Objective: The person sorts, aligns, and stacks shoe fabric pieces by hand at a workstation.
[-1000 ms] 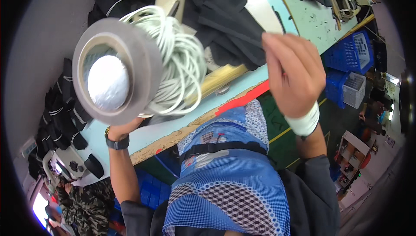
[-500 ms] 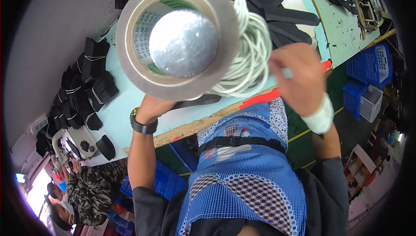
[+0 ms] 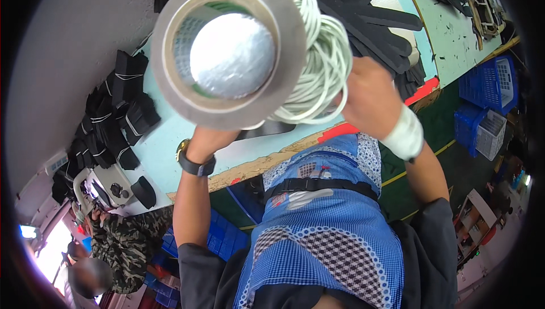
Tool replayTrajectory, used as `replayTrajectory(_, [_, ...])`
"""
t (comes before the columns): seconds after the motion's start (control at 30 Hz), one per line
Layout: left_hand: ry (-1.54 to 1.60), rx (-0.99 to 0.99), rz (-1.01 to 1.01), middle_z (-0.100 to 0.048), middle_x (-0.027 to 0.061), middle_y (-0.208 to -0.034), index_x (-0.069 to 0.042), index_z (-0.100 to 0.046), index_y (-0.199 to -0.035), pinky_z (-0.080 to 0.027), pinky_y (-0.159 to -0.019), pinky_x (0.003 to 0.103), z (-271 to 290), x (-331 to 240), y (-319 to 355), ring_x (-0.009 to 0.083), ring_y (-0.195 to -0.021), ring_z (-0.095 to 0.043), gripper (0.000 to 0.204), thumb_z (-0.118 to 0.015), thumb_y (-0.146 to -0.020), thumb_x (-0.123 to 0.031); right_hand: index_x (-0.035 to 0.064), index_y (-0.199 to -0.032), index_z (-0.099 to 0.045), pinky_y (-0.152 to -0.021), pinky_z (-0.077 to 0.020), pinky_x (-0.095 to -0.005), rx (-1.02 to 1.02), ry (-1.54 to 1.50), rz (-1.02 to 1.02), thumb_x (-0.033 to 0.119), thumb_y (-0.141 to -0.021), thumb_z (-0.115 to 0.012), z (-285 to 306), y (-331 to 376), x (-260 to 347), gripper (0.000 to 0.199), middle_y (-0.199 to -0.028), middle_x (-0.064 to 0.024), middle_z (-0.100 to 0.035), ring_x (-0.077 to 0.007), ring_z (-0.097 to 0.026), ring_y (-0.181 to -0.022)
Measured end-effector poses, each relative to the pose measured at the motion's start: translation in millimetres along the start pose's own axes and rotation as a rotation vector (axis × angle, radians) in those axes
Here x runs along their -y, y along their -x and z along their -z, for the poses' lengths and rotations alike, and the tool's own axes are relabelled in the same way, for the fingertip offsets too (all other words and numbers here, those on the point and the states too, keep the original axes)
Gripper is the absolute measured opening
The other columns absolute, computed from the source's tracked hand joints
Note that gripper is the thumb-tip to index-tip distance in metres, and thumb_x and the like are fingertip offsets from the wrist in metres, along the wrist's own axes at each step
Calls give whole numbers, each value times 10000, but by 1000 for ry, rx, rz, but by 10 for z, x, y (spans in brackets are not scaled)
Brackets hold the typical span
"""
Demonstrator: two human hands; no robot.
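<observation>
My left hand (image 3: 213, 140), with a watch on its wrist, reaches behind a big tape roll (image 3: 164, 90), which hides its fingers. From beside it a flat black strip (image 3: 272, 129) runs right over the table's front edge. A thick bundle of white cord loops (image 3: 323, 65) hangs against the roll's right side. My right hand (image 3: 372, 94), white wrap around the wrist, is closed at the bundle's right edge. Its fingertips are partly covered there, so what they grip is unclear. Behind it lies a pile of black foam-like strips (image 3: 386, 19) with rounded ends.
A silver rounded end (image 3: 233, 53) shows inside the roll. Black bundles tied with white bands (image 3: 128, 82) lie at the table's left, near a pale machine (image 3: 110, 184). A person in camouflage (image 3: 130, 252) works at lower left. Blue crates (image 3: 488, 85) stand on the right.
My right hand has moved left and slightly down, from just off the white cord bundle to its edge, with fingers more curled. My left hand has barely moved.
</observation>
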State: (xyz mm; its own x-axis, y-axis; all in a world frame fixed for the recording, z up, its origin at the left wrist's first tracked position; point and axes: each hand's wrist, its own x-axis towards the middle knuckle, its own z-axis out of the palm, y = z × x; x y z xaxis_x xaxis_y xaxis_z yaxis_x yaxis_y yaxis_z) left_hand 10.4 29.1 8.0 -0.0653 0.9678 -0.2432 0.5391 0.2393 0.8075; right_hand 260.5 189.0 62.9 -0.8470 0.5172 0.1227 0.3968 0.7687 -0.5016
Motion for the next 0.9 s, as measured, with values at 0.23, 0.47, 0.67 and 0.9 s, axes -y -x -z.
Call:
replayTrajectory(0.23, [359, 30, 275, -688, 41, -882, -32, -709, -1026, -482, -732, 237, 134, 216, 192, 90, -810, -609, 186, -679, -898, -164, 12, -876, -663, -708, -496, -377, -327, 400, 25, 13, -728, -708, 476, 19, -77, 154, -858, -117, -635, -295, -617, -813])
replayTrajectory(0.47, [-125, -48, -228, -634, 8, -665, -73, -687, -1068, -439, -459, 242, 52, -240, -255, 72, -522, -564, 257, -609, -952, -289, 17, -945, -660, -745, -488, -387, -116, -18, -14, 116, -763, -688, -54, 7, 74, 210, -838, -120, -636, -299, -611, -816])
replayTrajectory(0.67, [202, 94, 252, -525, -19, -570, -77, -651, -969, -376, -410, 214, 92, -266, 5, 47, -468, -479, 152, -556, -968, -196, 35, -828, -654, -701, -477, -397, 76, 29, -30, 83, -764, -665, 196, 66, 56, 81, -768, -121, -646, -287, -627, -767])
replayTrajectory(0.9, [486, 207, 518, -512, -5, -535, -6, -605, -777, -359, -421, 227, 124, -407, 213, 59, -453, -463, 269, -642, -924, -228, 16, -915, -655, -802, -479, -415, -329, 438, -124, 184, -732, -760, 428, 38, -271, 270, -925, -97, -637, -293, -593, -930])
